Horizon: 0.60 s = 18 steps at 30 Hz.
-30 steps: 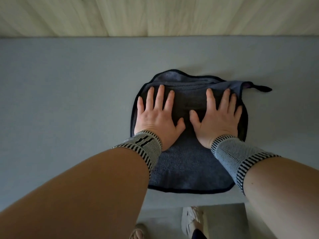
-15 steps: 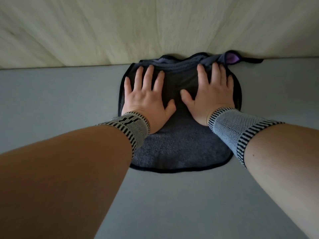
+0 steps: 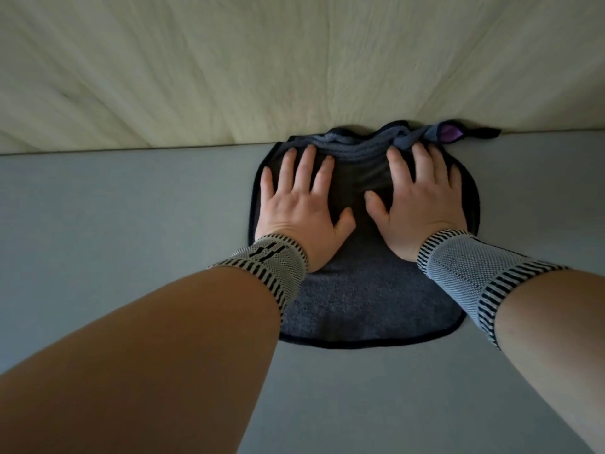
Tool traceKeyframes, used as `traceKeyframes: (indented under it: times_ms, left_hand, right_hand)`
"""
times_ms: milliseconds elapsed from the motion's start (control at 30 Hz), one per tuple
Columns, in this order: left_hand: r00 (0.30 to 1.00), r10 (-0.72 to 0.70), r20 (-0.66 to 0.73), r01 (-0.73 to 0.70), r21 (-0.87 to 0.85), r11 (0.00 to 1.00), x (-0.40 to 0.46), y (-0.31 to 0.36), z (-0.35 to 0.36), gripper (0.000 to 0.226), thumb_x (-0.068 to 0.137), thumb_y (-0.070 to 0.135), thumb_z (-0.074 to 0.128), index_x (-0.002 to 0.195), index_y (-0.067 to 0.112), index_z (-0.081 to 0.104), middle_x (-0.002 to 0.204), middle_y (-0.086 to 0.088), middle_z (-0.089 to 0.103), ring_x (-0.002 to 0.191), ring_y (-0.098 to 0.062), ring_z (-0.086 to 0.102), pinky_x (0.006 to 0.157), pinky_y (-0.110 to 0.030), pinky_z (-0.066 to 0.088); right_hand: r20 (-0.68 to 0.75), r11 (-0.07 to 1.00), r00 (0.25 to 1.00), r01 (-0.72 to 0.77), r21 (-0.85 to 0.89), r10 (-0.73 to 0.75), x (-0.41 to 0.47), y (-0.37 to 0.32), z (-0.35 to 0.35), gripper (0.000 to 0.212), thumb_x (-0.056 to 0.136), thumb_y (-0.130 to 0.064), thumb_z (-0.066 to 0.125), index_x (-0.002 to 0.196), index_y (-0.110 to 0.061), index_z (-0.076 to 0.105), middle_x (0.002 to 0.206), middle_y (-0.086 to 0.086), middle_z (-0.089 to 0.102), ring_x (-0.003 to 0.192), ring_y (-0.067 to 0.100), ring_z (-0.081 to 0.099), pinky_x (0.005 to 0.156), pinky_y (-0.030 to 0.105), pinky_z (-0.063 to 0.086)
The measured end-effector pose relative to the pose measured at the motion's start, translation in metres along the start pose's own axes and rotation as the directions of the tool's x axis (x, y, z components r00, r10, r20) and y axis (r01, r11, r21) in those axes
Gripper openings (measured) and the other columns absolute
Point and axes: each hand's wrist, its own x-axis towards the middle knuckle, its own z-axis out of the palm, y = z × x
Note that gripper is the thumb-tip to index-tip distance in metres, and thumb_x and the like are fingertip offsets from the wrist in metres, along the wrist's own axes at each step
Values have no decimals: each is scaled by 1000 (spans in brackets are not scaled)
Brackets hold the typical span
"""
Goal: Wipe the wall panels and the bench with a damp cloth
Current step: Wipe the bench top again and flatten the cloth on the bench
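A dark grey cloth (image 3: 360, 299) with a black hem lies flat on the grey bench (image 3: 114, 231). Its far edge is bunched against the pale wood wall panel (image 3: 294, 67), and a purple tag (image 3: 451, 134) shows at its far right corner. My left hand (image 3: 302, 208) presses flat on the cloth's left half, fingers straight and spread. My right hand (image 3: 422, 201) presses flat on the right half, fingers straight, their tips at the bunched edge. Both wrists wear striped knit bands.
The grey bench surface stretches to the left and right of the cloth and toward me. The wood panel rises straight from the bench's back edge across the whole view.
Both hands have pushed the cloth away from me across the bench until its far edge met the wall panel and bunched up. The view has moved forward with them.
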Motion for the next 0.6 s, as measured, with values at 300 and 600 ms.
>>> traceKeyframes:
  times_ms: [300, 600]
  left_hand:
    - [995, 71, -74, -76, -68, 995, 1, -59, -9, 71, 97, 57, 30, 158, 26, 7, 165, 4, 6, 152, -23, 0, 122, -48, -1]
    - [995, -49, -86, 46, -32, 998, -28, -178, -20, 74, 95, 59, 30, 157, 27, 8, 165, 4, 7, 152, -22, 1, 122, -48, 0]
  right_hand:
    - [-36, 978, 980, -192, 77, 196, 8, -71, -2, 65, 93, -56, 35, 149, -23, 28, 155, 15, 20, 144, 35, 15, 117, 53, 12]
    - [-81, 998, 996, -42, 56, 46, 6, -192, 2, 59, 92, -55, 38, 141, -21, 40, 143, 19, 33, 134, 41, 28, 113, 57, 18]
